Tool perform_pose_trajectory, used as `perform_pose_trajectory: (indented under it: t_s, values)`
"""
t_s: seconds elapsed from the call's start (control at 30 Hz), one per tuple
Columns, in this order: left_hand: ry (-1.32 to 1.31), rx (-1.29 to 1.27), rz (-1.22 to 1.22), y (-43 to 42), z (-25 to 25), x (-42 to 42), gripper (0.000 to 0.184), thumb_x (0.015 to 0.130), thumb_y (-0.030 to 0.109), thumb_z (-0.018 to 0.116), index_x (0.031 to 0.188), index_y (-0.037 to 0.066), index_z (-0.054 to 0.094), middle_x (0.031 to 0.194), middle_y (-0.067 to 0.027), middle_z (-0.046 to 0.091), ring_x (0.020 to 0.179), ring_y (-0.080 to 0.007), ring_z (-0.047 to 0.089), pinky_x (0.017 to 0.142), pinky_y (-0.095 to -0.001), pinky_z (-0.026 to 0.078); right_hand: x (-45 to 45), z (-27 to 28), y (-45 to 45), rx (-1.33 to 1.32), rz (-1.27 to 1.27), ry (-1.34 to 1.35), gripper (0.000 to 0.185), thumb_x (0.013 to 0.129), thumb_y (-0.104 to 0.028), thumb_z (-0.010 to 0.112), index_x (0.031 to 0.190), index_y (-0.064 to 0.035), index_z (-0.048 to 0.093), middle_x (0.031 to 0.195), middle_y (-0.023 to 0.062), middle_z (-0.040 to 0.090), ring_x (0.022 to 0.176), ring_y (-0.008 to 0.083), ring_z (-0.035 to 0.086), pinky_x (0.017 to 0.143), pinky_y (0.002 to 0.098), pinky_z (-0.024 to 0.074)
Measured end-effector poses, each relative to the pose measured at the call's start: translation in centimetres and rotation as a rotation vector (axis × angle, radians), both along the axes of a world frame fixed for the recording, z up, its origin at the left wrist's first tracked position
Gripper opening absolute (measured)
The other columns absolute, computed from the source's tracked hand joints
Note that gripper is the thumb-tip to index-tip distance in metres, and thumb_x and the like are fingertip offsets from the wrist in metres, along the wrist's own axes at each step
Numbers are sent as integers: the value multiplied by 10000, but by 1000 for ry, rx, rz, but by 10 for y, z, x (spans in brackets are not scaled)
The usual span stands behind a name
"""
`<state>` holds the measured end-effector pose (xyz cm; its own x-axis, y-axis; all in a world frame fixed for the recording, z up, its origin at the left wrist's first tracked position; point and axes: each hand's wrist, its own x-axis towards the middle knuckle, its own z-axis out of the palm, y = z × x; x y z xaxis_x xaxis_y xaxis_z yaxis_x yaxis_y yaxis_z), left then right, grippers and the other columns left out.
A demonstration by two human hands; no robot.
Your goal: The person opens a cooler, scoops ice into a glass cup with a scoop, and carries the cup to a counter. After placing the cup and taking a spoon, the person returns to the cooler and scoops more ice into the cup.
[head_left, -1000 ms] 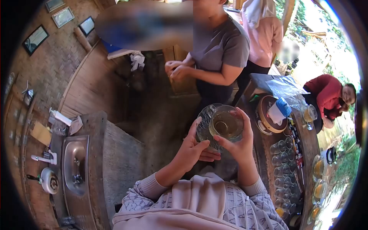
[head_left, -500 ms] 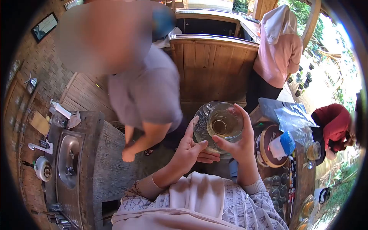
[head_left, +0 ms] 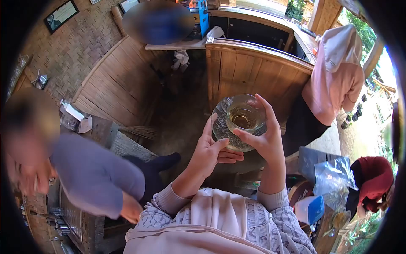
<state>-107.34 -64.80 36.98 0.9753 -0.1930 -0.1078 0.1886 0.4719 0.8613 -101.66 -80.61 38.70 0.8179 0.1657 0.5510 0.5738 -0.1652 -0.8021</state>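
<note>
A clear glass cup (head_left: 246, 122) with a little pale yellowish liquid at its bottom is in front of my chest. Under it is a patterned clear glass saucer (head_left: 220, 125). My left hand (head_left: 208, 148) is closed on the saucer, thumb on the near rim and some fingers showing below it. Thumb and fingers of my right hand (head_left: 267, 137) span the cup's sides. I cannot tell whether the cup rests fully on the saucer.
A person in a grey top (head_left: 95, 173) is close on my left. A wooden partition (head_left: 249, 70) stands ahead, with a person in pink (head_left: 332, 80) beside it. At right are a white-and-blue container (head_left: 309, 209), clear plastic bags (head_left: 334, 175) and a person in dark red (head_left: 376, 180).
The person in grey has moved from ahead of me to my near left. My view has shifted, bringing more of the wall and floor into sight. Both hands keep hold of the cup and saucer.
</note>
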Motion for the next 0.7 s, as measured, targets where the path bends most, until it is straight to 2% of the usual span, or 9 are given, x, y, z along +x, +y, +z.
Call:
perform_pose_trajectory:
  t_s: [0.07, 0.17, 0.27, 0.4, 0.47, 0.57, 0.7]
  values:
    - [40, 9, 25, 7, 2, 19, 624, 909, 32, 373, 1406, 174, 24, 874, -227, 628, 715, -309, 668, 603, -347, 577, 23, -1, 8, -25, 11, -30, 840, 575, -184, 831, 1264, 12, 393, 1107, 156, 559, 1061, 231, 545, 918, 326, 417]
    - [22, -2, 54, 20, -1, 47, 646, 895, 48, 413, 1406, 167, 36, 899, -235, 627, 710, -333, 663, 575, -356, 581, 51, -2, 27, 113, 75, 37, 853, 581, -187, 830, 1274, 4, 370, 1114, 155, 557, 1059, 228, 547, 914, 329, 421]
    - [13, 12, 67, 42, -2, 78, 643, 892, 43, 410, 1405, 163, 41, 916, -230, 624, 708, -330, 664, 565, -349, 580, 84, -4, 49, 83, 99, 37, 853, 591, -108, 817, 1299, -19, 351, 1153, 119, 511, 1094, 195, 497, 937, 312, 398]
    - [-13, 50, 63, 87, 6, 130, 640, 889, 39, 406, 1404, 164, 48, 931, -226, 622, 706, -327, 665, 554, -338, 578, 135, -3, 91, 83, 99, 28, 846, 594, -114, 819, 1295, -18, 356, 1161, 122, 504, 1098, 197, 493, 939, 312, 396]
    - [-11, 75, 15, 109, 14, 152, 642, 906, 37, 384, 1405, 182, 7, 888, -222, 627, 706, -309, 668, 591, -345, 575, 156, 1, 111, 105, 79, 23, 843, 593, -192, 829, 1273, -9, 367, 1142, 137, 540, 1057, 214, 542, 913, 322, 418]
    - [-18, 80, 24, 135, 18, 181, 659, 898, 31, 373, 1411, 172, -16, 905, -238, 625, 714, -322, 666, 561, -332, 576, 183, 5, 137, 76, 72, -12, 841, 595, -124, 821, 1289, -14, 358, 1162, 118, 496, 1097, 201, 493, 936, 312, 400]
    - [-13, 71, 22, 162, 17, 219, 672, 905, 33, 365, 1412, 175, -54, 893, -242, 626, 723, -323, 666, 570, -332, 575, 225, 3, 163, 104, 115, -13, 841, 600, -129, 820, 1289, -11, 352, 1161, 116, 491, 1102, 200, 491, 933, 310, 403]
